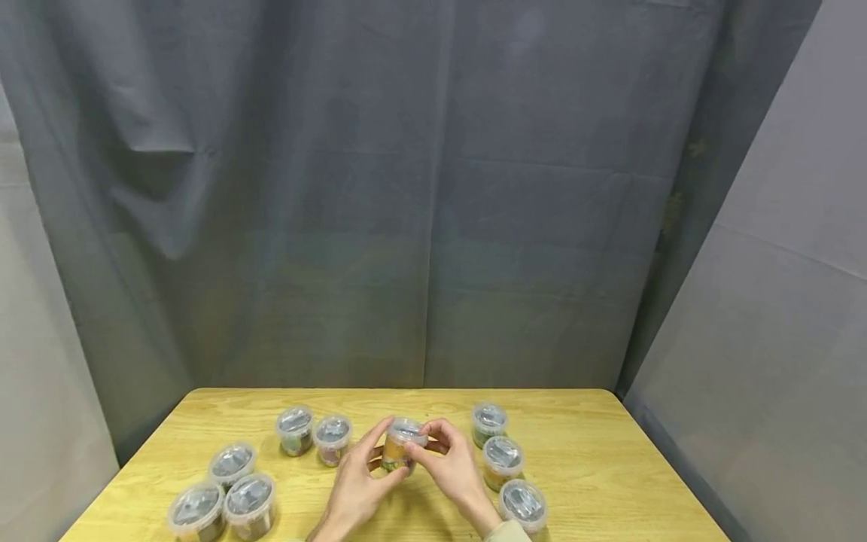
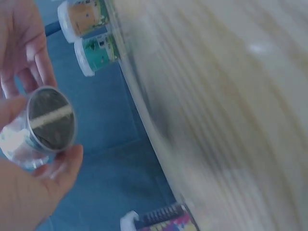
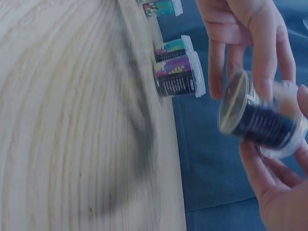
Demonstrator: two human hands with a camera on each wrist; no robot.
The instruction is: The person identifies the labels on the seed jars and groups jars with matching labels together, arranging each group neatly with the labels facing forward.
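A small clear plastic tub with a pale lid and an orange label is held up over the table between both hands. My left hand grips its left side, thumb low and fingers behind. From the right, my right hand pinches it near the lid with thumb and fingertips. In the left wrist view the base of the tub faces the camera, dark inside with a light strip across it. A dark printed panel shows on the tilted tub in the right wrist view.
On the wooden table, several similar lidded tubs stand at the left, among them a front one and a farther one. Three more line the right, including the middle tub. A grey curtain hangs behind the table.
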